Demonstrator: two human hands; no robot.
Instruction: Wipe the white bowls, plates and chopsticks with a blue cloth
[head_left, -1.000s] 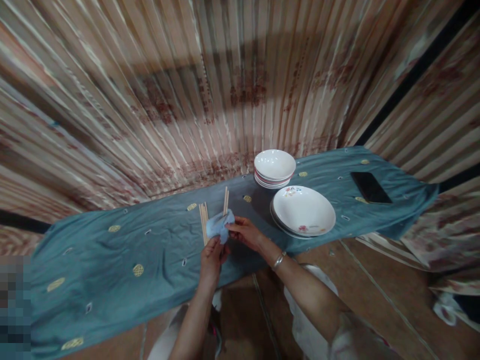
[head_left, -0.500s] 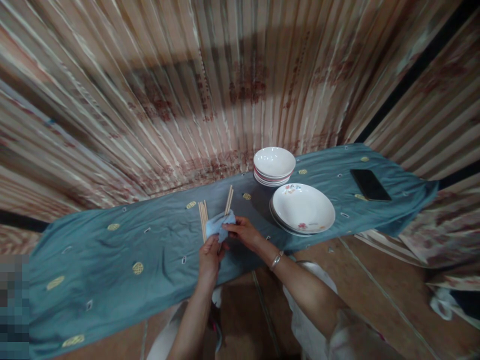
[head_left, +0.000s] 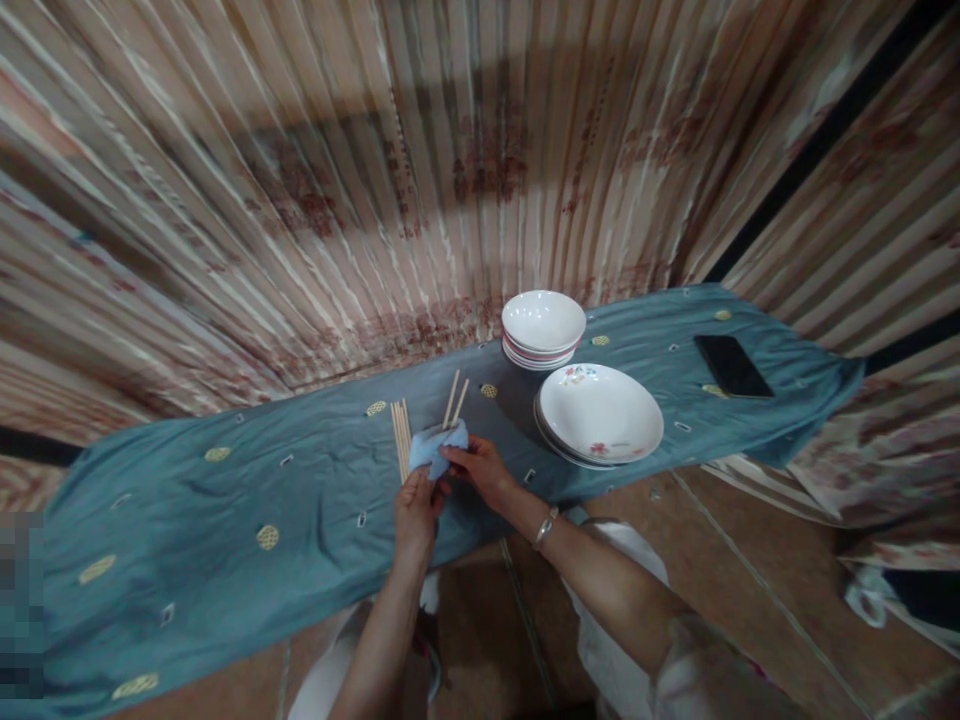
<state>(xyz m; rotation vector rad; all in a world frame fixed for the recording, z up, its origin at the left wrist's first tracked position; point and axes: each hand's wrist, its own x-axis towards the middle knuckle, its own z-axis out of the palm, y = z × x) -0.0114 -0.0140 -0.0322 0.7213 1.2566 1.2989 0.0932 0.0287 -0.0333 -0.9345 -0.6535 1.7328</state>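
A light blue cloth (head_left: pixel 435 447) is wrapped around a pair of wooden chopsticks (head_left: pixel 455 400), whose upper ends stick out beyond it, slightly apart. My right hand (head_left: pixel 486 472) pinches the cloth from the right, with its thumb on top. From below, my left hand (head_left: pixel 415 512) is closed on the lower part of the chopsticks, at the cloth's bottom edge; the lower ends are hidden by the fingers. Several more chopsticks (head_left: pixel 400 435) lie side by side on the table just left of the cloth.
A teal patterned cloth (head_left: pixel 202 540) covers the long table. Right of my hands are a stack of white plates (head_left: pixel 600 415) and, behind it, a stack of white bowls (head_left: pixel 544 325). A black phone (head_left: pixel 733 365) lies farther right. A pleated curtain (head_left: pixel 450 200) hangs behind.
The tips of the two held chopsticks have spread apart. Both hands stay on the cloth and chopsticks; the whole view has shifted slightly.
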